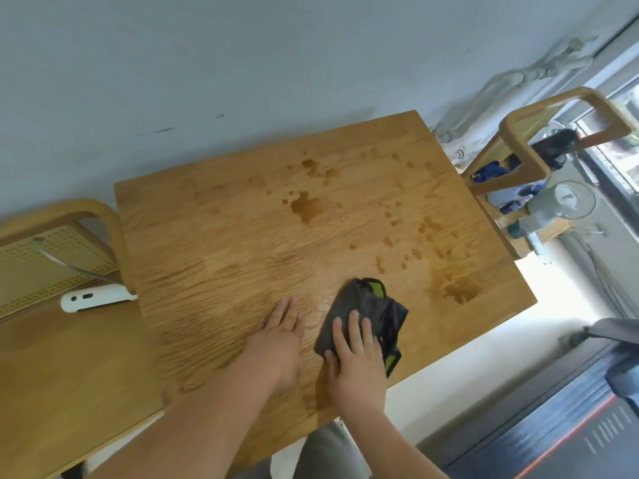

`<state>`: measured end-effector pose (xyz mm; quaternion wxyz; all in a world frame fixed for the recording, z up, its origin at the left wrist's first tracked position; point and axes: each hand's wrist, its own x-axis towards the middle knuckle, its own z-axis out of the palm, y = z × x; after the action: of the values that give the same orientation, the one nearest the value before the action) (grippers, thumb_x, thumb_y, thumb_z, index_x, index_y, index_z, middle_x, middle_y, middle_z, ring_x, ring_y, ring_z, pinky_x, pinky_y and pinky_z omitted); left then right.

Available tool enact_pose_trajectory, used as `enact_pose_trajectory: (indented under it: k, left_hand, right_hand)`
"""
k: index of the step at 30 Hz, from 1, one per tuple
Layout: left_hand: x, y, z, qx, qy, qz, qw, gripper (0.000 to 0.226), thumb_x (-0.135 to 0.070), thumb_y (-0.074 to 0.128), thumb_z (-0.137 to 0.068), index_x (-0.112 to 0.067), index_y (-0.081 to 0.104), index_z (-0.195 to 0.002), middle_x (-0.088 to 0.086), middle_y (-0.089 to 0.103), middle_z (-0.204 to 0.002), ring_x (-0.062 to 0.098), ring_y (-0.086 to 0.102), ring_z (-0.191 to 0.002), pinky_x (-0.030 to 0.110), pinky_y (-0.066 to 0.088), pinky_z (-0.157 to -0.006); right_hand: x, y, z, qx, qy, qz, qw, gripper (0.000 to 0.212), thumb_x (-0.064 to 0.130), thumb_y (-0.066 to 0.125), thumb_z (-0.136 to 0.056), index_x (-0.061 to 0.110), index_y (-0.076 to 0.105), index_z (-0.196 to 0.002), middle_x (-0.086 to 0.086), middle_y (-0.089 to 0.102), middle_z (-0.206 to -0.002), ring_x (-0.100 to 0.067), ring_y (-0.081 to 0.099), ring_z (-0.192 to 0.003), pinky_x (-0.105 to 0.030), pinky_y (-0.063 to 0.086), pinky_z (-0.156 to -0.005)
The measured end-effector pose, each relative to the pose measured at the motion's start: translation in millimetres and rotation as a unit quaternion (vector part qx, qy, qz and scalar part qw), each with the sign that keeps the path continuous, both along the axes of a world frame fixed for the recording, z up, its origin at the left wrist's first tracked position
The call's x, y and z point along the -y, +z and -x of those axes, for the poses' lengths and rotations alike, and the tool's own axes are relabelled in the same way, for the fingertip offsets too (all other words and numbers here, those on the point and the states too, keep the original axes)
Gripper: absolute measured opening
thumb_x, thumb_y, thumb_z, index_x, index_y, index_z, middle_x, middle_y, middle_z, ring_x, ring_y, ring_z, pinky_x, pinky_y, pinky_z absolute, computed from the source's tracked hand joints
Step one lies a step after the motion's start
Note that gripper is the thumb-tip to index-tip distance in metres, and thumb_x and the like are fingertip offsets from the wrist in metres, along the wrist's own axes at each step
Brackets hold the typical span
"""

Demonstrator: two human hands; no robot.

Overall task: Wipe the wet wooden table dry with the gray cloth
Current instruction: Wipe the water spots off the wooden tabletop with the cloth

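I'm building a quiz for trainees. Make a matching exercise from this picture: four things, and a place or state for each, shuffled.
1 cloth
2 left hand
3 right hand
4 white gadget

A flat on the bare table
B pressing the cloth
C on the seat left of the table
D crumpled, gray with green trim

Pairs: 1-D, 2-A, 3-B, 4-C

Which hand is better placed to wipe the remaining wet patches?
The right hand: it presses the gray cloth, and the wet patches lie ahead of it. The left hand rests bare on the table.
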<state>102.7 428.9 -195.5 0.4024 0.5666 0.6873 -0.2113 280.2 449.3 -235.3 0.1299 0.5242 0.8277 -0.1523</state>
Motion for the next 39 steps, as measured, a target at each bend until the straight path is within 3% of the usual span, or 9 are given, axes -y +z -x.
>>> enact_pose_trajectory:
  k: [4, 7, 11, 14, 19, 22, 28, 36, 39]
  left_hand:
    - [-23, 13, -34, -0.076, 0.020, 0.062, 0.995, 0.099, -0.028, 0.062, -0.095, -0.007, -0.009, -0.162, 0.018, -0.033, -0.163, 0.039, -0.022, -0.154, 0.057, 0.003, -0.126]
    - [-56, 21, -66, -0.152, 0.009, 0.092, 0.984, 0.091, -0.031, 0.061, -0.096, -0.001, 0.004, -0.161, 0.033, -0.016, -0.164, 0.053, -0.012, -0.152, 0.064, 0.001, -0.123]
    - [-91, 27, -109, -0.102, 0.041, -0.028, 0.994, 0.065, -0.023, 0.059, -0.097, -0.008, 0.036, -0.155, 0.028, 0.012, -0.166, 0.050, 0.016, -0.150, 0.061, 0.024, -0.120]
    - [-98, 25, -143, -0.025, 0.123, -0.117, 0.985, 0.062, -0.021, 0.060, -0.094, -0.015, 0.038, -0.152, 0.011, 0.025, -0.162, 0.033, 0.030, -0.145, 0.045, 0.037, -0.115]
    - [-104, 14, -187, -0.063, 0.107, -0.032, 0.992, 0.091, -0.012, 0.059, -0.093, -0.001, -0.001, -0.161, 0.026, -0.017, -0.167, 0.044, -0.001, -0.156, 0.052, 0.030, -0.122]
    - [-115, 12, -199, -0.093, 0.102, 0.031, 0.990, 0.102, -0.031, 0.057, -0.094, 0.000, -0.019, -0.156, 0.030, -0.028, -0.162, 0.048, -0.015, -0.153, 0.057, 0.016, -0.125]
    - [-119, 15, -200, -0.056, 0.147, 0.028, 0.987, 0.104, -0.042, 0.059, -0.096, -0.005, -0.016, -0.158, 0.021, -0.037, -0.159, 0.041, -0.024, -0.153, 0.051, 0.012, -0.128]
    - [-103, -1, -192, -0.026, 0.177, -0.009, 0.984, 0.108, -0.045, 0.062, -0.091, -0.013, -0.014, -0.161, 0.008, -0.041, -0.159, 0.028, -0.029, -0.153, 0.042, 0.010, -0.129]
    - [-102, -2, -190, -0.027, 0.170, -0.011, 0.985, 0.109, -0.046, 0.062, -0.091, -0.015, -0.015, -0.161, 0.007, -0.040, -0.161, 0.026, -0.029, -0.153, 0.040, 0.010, -0.129]
  right_hand:
    - [6, -4, -52, 0.000, 0.224, 0.030, 0.974, 0.057, 0.045, 0.037, -0.098, 0.031, 0.045, -0.153, -0.003, 0.033, -0.165, -0.028, 0.038, -0.148, -0.045, 0.031, -0.116]
    - [-53, -7, -90, 0.027, 0.354, 0.016, 0.935, 0.059, 0.046, 0.036, -0.096, 0.035, 0.039, -0.154, 0.000, 0.028, -0.166, -0.023, 0.036, -0.150, -0.044, 0.028, -0.119]
    - [-127, -1, -127, 0.011, 0.286, 0.025, 0.958, 0.057, 0.044, 0.038, -0.098, 0.034, 0.042, -0.154, -0.001, 0.032, -0.166, -0.025, 0.035, -0.151, -0.043, 0.030, -0.121]
    - [-149, -1, -155, 0.004, 0.258, 0.008, 0.966, 0.057, 0.042, 0.038, -0.096, 0.031, 0.049, -0.151, -0.004, 0.039, -0.163, -0.027, 0.038, -0.149, -0.043, 0.025, -0.115]
    - [-182, 4, -224, 0.003, 0.365, 0.016, 0.931, 0.062, 0.041, 0.064, -0.091, 0.034, 0.048, -0.150, -0.001, 0.036, -0.164, -0.025, 0.040, -0.148, -0.045, 0.038, -0.118]
    - [-238, 10, -257, 0.010, 0.275, 0.020, 0.961, 0.071, 0.036, 0.076, -0.086, 0.034, 0.047, -0.151, 0.001, 0.029, -0.164, -0.026, 0.040, -0.148, -0.049, 0.046, -0.111]
    - [-258, 11, -246, 0.010, 0.066, 0.025, 0.997, 0.060, 0.044, 0.035, -0.107, 0.027, 0.022, -0.163, -0.007, 0.008, -0.172, -0.033, 0.009, -0.158, -0.049, 0.023, -0.125]
    - [-251, 5, -262, -0.027, 0.330, 0.041, 0.943, 0.055, 0.054, 0.035, -0.099, 0.037, 0.046, -0.151, 0.003, 0.031, -0.164, -0.025, 0.035, -0.150, -0.047, 0.044, -0.114]
    - [-303, 10, -275, 0.011, 0.243, 0.045, 0.969, 0.060, 0.057, 0.028, -0.101, 0.041, 0.031, -0.158, 0.007, 0.011, -0.169, -0.022, 0.017, -0.157, -0.046, 0.034, -0.120]
